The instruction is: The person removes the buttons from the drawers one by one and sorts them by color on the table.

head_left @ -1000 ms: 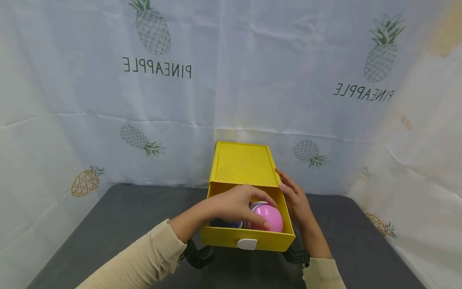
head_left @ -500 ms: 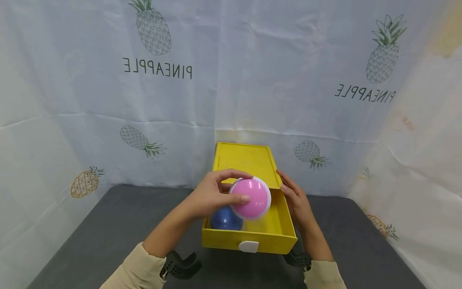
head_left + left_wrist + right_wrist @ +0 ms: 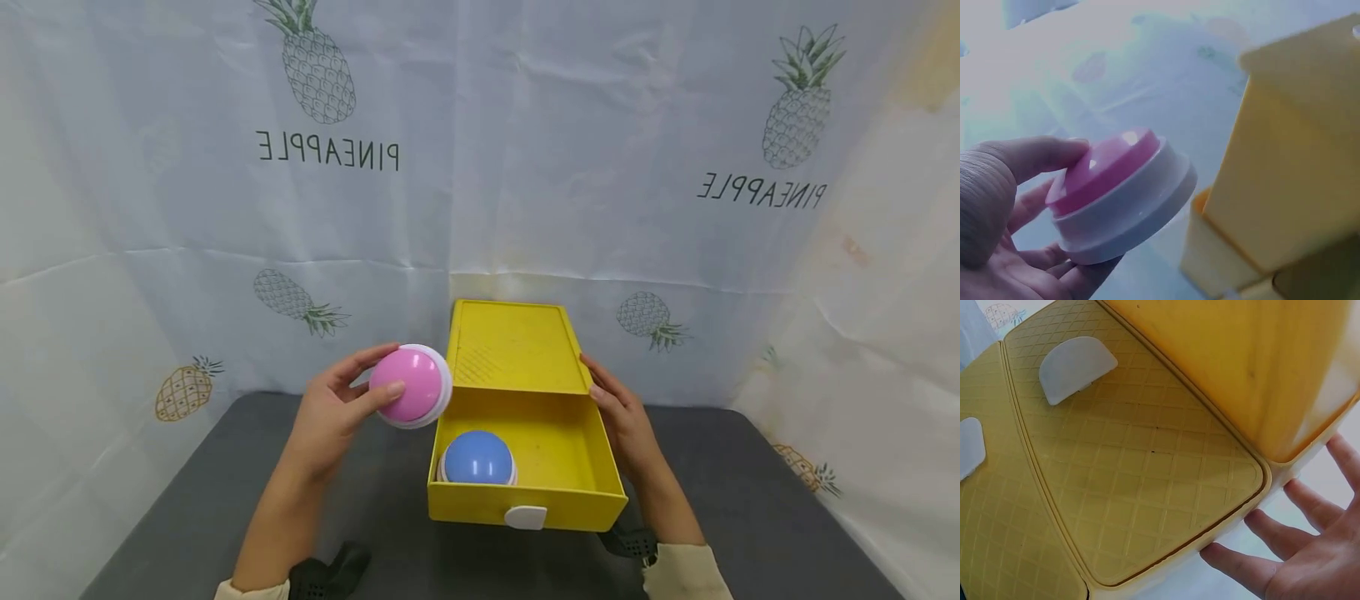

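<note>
The left hand is gripping a pink dome; to its right, the straight-fingered right hand is touching a yellow cabinet.

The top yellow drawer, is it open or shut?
Open. The head view shows the top yellow drawer standing out from its cabinet, with the blue dome visible inside.

The pale, creased fabric curtain on the far side reads "PINEAPPLE" twice, mirror-reversed in dark capitals: the left word and the right word, each under a grey-outlined, green-leaved pineapple drawing.
</note>
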The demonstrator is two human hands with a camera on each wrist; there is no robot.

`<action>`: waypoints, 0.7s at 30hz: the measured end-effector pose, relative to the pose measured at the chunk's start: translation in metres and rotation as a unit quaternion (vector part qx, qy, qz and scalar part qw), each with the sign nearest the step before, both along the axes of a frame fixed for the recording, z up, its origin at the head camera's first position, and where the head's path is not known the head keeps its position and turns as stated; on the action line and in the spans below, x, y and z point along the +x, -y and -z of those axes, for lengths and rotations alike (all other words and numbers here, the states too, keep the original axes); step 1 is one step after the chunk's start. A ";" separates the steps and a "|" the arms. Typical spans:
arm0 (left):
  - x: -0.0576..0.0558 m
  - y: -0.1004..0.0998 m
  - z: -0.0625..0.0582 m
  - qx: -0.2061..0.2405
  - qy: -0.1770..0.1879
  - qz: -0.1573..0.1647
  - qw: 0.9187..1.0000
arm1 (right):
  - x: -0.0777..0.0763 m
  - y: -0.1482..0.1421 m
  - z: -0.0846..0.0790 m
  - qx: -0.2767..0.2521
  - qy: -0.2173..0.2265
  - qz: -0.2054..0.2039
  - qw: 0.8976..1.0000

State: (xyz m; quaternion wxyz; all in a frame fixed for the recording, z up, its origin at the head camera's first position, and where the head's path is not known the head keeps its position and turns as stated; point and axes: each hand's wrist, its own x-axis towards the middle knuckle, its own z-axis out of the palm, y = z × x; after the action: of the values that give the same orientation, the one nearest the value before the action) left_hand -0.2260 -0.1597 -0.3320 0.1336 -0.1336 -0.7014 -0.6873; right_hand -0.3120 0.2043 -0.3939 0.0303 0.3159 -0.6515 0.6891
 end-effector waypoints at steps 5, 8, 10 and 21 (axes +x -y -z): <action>-0.006 0.021 0.018 0.034 0.013 -0.037 0.999 | 0.001 0.000 0.000 -0.004 0.004 -0.005 1.000; -0.013 0.027 0.023 0.020 0.030 -0.062 0.997 | 0.002 0.000 -0.001 -0.003 0.004 0.001 1.000; -0.018 0.031 0.025 0.006 0.037 -0.076 0.996 | 0.002 0.000 -0.001 -0.002 0.004 0.002 1.000; -0.049 0.043 0.065 -0.070 0.112 -0.150 0.980 | 0.001 0.000 0.001 -0.004 -0.009 -0.005 1.000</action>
State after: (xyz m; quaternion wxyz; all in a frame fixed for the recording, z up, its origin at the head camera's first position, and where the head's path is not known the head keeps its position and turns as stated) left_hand -0.2749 -0.2025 -0.3971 0.1466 0.0419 -0.7706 -0.6188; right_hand -0.3113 0.2044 -0.3944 0.0338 0.3253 -0.6467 0.6890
